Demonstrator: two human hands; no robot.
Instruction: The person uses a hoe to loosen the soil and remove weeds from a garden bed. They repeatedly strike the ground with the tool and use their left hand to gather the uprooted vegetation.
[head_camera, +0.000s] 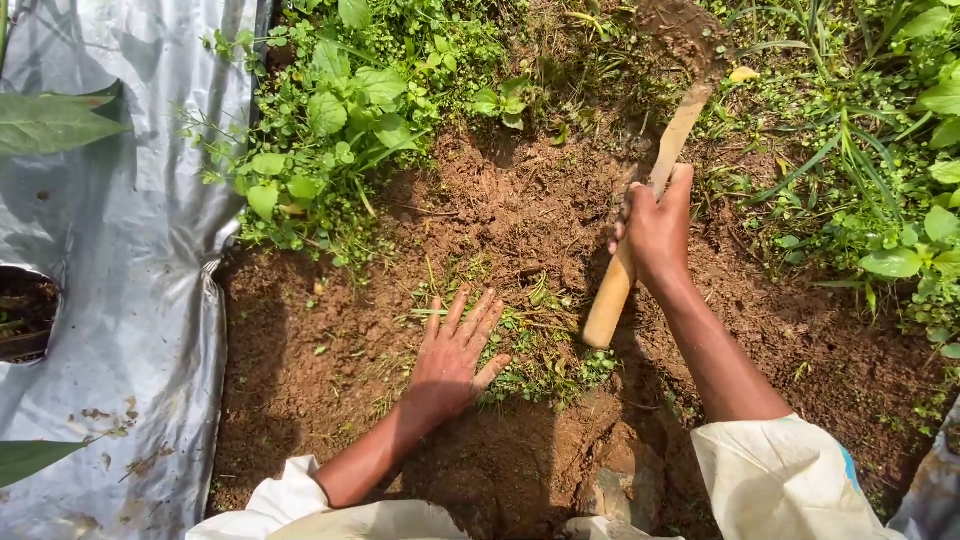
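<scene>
Left hand (452, 355), fingers spread flat, presses low weeds (530, 345) on bare soil (330, 330). Right hand (655, 228), fingers wrapped tight, grips the wooden handle of a hoe (640, 215), its soil-caked blade raised beside the plants (340, 110).

The soil (500, 210) is reddish brown. The hoe handle (640, 230) is pale yellowish wood, and its blade (685, 35) is brown with earth. The plastic sheet (130, 250) is shiny silver-grey. The weeds (340, 110) are bright green. The sleeves (780, 480) are cream-white.

two hands (455, 350), one hoe (650, 200), one plastic sheet (130, 250)
</scene>
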